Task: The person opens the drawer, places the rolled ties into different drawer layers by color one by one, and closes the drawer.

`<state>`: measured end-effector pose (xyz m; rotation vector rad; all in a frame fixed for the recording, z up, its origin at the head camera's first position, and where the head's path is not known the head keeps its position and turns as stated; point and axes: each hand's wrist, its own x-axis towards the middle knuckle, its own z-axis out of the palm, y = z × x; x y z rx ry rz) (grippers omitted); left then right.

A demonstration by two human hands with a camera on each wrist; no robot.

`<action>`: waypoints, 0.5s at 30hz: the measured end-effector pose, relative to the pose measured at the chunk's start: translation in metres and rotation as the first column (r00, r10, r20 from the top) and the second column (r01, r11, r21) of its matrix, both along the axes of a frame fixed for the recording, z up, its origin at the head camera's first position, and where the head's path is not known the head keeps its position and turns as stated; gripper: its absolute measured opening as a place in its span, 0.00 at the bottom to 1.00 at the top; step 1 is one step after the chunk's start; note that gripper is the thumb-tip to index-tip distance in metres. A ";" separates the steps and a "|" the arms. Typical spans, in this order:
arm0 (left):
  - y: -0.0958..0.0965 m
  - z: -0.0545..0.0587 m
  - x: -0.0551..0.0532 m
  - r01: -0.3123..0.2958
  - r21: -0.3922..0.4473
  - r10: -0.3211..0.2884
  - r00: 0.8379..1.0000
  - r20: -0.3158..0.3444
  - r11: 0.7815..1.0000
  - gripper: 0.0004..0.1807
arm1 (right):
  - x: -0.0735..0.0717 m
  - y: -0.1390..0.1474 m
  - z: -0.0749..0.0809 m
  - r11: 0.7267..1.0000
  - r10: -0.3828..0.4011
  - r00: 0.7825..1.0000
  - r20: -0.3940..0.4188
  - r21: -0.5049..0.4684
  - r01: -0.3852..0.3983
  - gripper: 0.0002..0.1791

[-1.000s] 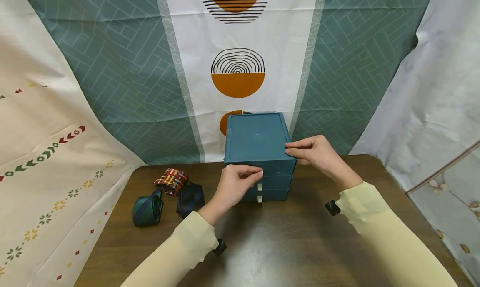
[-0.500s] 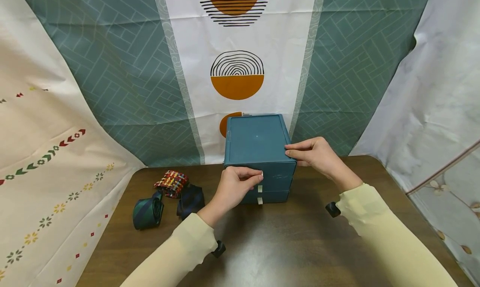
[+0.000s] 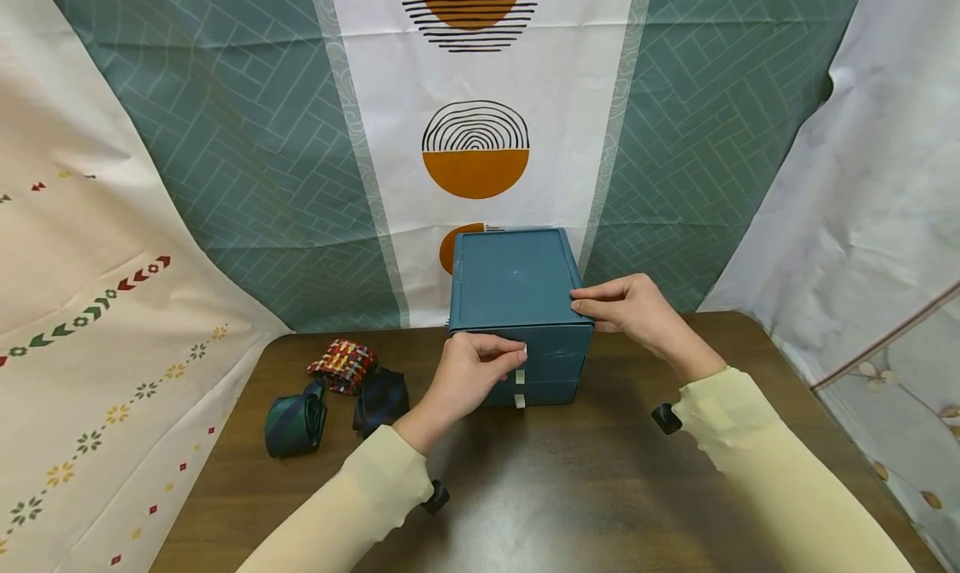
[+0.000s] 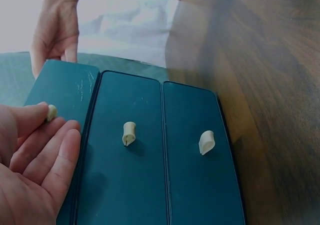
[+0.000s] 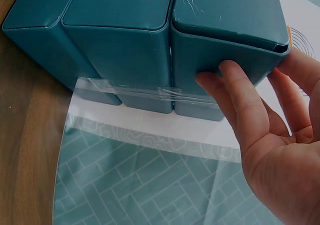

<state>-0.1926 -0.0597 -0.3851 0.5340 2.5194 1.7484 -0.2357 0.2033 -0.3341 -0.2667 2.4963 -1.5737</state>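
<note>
A dark teal box of three stacked drawers (image 3: 513, 277) stands against the back cloth. My left hand (image 3: 468, 375) pinches the pale pull tab (image 4: 52, 113) on the top drawer (image 4: 70, 87) between thumb and index finger. My right hand (image 3: 628, 305) grips the box's upper right edge; the right wrist view shows fingertips (image 5: 231, 67) on its side wall. A narrow dark gap shows there between the top drawer's front and the casing. Tabs on the middle drawer (image 4: 129, 133) and the bottom drawer (image 4: 206, 142) are untouched.
Left of the box on the wooden table (image 3: 600, 490) lie a rolled green-and-blue striped tie (image 3: 295, 423), a rolled navy tie (image 3: 382, 401) and a rolled red-and-yellow patterned piece (image 3: 343, 365). Patterned cloths (image 3: 480, 73) hang behind and at both sides.
</note>
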 end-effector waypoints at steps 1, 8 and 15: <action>0.000 0.000 0.000 0.001 -0.002 -0.001 1.000 0.000 1.000 0.10 | 0.000 0.000 0.000 1.000 -0.001 1.000 0.001 0.000 0.001 0.23; -0.001 0.004 0.003 0.018 -0.042 -0.018 1.000 0.003 0.999 0.11 | 0.001 0.001 0.001 1.000 0.009 1.000 -0.002 -0.001 -0.009 0.23; -0.002 0.008 0.007 0.025 -0.089 -0.025 1.000 0.000 0.996 0.10 | 0.002 0.002 0.001 1.000 0.022 1.000 -0.004 -0.018 -0.022 0.23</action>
